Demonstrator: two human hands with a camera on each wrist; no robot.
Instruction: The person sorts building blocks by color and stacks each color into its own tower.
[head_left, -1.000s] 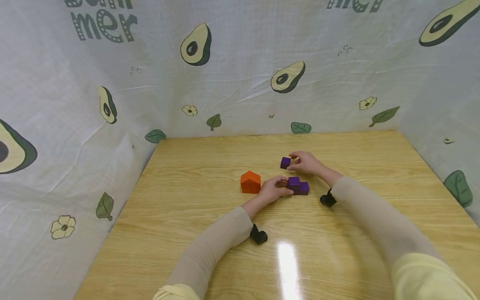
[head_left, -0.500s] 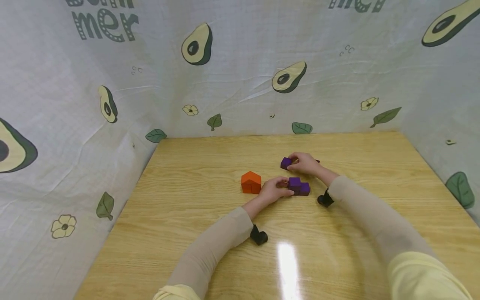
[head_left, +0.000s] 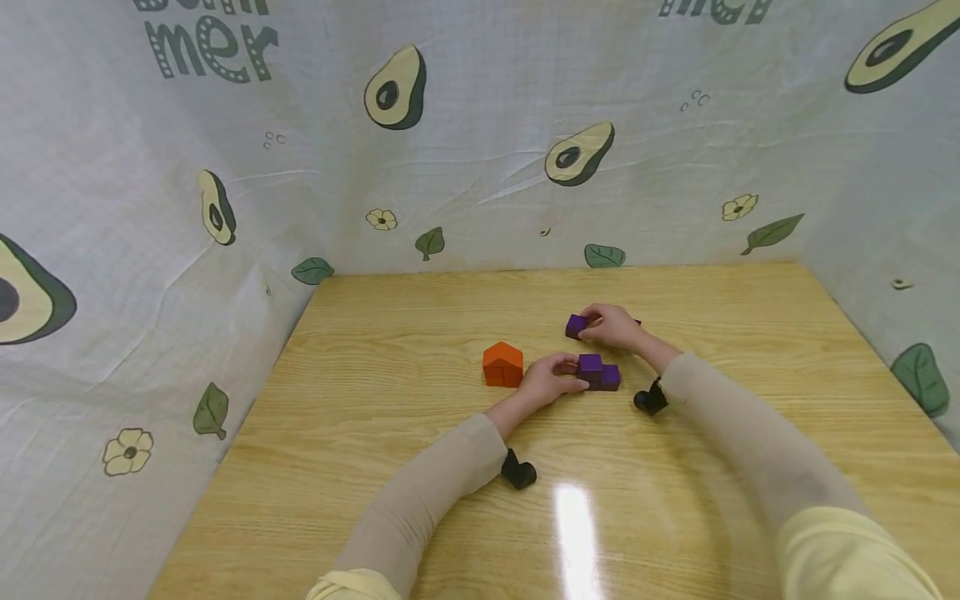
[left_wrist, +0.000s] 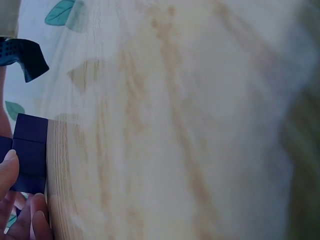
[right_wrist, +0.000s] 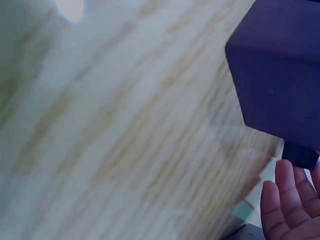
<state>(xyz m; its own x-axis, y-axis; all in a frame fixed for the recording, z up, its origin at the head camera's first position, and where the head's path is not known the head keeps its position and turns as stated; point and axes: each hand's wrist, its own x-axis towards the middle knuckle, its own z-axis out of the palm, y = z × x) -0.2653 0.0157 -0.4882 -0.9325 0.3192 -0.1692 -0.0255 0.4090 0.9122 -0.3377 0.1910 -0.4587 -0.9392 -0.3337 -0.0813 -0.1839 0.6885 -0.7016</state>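
Note:
My left hand [head_left: 546, 380] holds a small stack of purple blocks [head_left: 590, 368] from its left side, fingers behind and thumb in front. One block sits on top and another lies beside it on the right. In the left wrist view the thumb presses on the purple blocks [left_wrist: 31, 150], with fingertips at their lower end. Farther back, my right hand [head_left: 611, 326] pinches a single purple cube [head_left: 575, 326] between thumb and fingers. The right wrist view shows the right hand [right_wrist: 295, 205] at a dark purple cube [right_wrist: 299, 155], with a large purple block [right_wrist: 280, 75] close to the camera.
An orange house-shaped group of blocks [head_left: 502, 367] stands left of my left hand. A bit of another purple piece [head_left: 637, 322] peeks out behind the right wrist. The wooden table [head_left: 390, 358] ends at a patterned cloth [head_left: 480, 167] at the back and sides.
The right hand's thumb and fingers have come together on the single purple cube, which has moved slightly right. The left hand stays at the purple stack.

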